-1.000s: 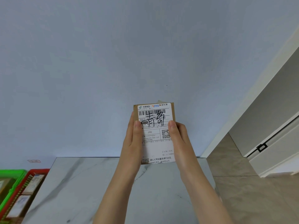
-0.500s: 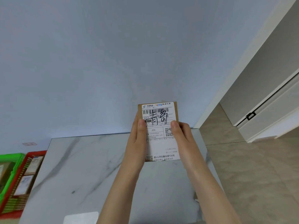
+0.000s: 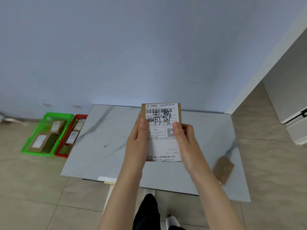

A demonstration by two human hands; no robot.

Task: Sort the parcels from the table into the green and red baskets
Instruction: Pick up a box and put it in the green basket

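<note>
So the parcel hasn't really gone anywhere. It's in the same two-handed hold as a second ago, left hand on its left edge and right hand on its right, fingers wrapped round the sides with both thumbs pressed on the label, which faces up at the camera. What did change is the view: the head has tipped down, so the parcel that was showing against the wall now sits up in the air over the middle of the counter, not touching it. That dip also brings in stuff that was cut off before. The green basket and the red basket are down on the floor off the counter's left end, touching side by side, each with parcels already in it. One more brown parcel lies near the counter's right edge, a bit blurry. My read is they've finished checking the label and are now looking for the right basket, so the drop is probably coming next, off to the left. I can't tell from here which basket it belongs in. After that there's at least one parcel left to sort.
</note>
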